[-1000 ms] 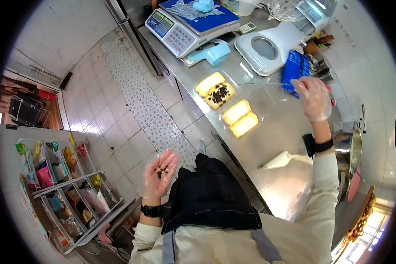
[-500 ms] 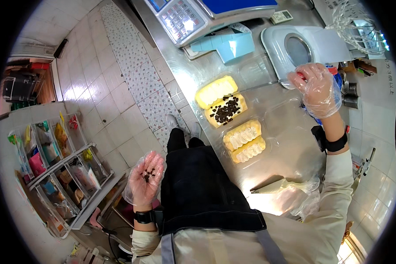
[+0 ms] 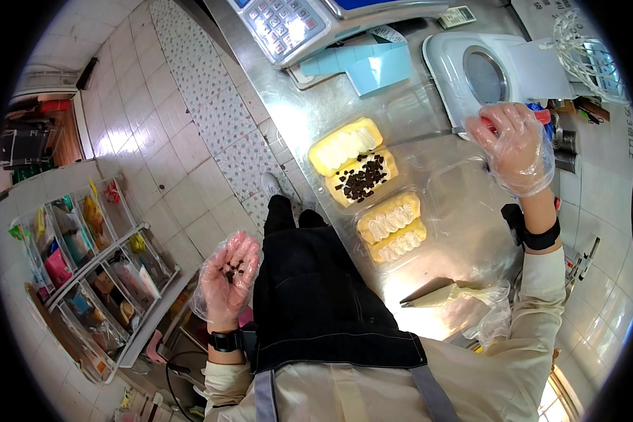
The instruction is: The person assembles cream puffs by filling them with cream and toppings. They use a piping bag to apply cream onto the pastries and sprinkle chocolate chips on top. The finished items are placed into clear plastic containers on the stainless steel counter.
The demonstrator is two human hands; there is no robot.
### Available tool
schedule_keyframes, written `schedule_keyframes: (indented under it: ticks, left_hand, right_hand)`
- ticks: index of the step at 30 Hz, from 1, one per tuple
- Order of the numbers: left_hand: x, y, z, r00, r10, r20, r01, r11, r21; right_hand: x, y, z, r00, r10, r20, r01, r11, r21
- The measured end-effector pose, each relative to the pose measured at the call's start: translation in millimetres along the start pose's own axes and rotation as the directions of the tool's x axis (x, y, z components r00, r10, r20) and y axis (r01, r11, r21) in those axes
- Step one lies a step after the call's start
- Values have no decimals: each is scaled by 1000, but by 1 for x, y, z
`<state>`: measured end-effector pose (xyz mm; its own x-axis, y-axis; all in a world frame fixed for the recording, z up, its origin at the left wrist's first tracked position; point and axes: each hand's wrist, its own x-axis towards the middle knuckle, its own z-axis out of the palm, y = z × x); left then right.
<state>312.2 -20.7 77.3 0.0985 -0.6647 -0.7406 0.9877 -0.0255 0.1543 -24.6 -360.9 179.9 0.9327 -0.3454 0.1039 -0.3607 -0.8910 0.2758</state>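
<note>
My left hand [image 3: 226, 281], in a clear plastic glove, is cupped palm up beside my apron with a few dark chocolate bits [image 3: 232, 269] in it. My gloved right hand [image 3: 515, 144] is out at the back right of the metal table, its fingers curled round something red that they mostly hide. Between the hands, a clear plastic box holds a cream-topped yellow cake [image 3: 344, 145] and one strewn with chocolate pieces [image 3: 362, 178]. Nearer me, a second clear box holds two yellow cakes [image 3: 390, 226] topped with piped cream.
A filled piping bag [image 3: 446, 295] lies on the metal table [image 3: 464, 211] near my right forearm. Farther back are a large scale [image 3: 288, 32], folded light-blue card [image 3: 376, 68], and a small white scale [image 3: 482, 74]. A wire whisk [image 3: 577, 46] hangs at the right; a rack of packets [image 3: 102, 281] stands left.
My view has shifted slightly. The fingers of my left hand have curled in a little over the chocolate bits. My right hand stays around the red thing.
</note>
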Motion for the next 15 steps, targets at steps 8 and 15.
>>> schedule_keyframes:
  ticks: [8, 15]
  left_hand:
    - [0, -2, 0, 1000, 5, -13, -5, 1000, -3]
    - [1, -6, -2, 1000, -8, -19, 8, 1000, -20]
  right_hand:
    - [1, -2, 3, 1000, -17, 13, 18, 1000, -11]
    - [11, -2, 4, 998, -67, 23, 67, 998, -5]
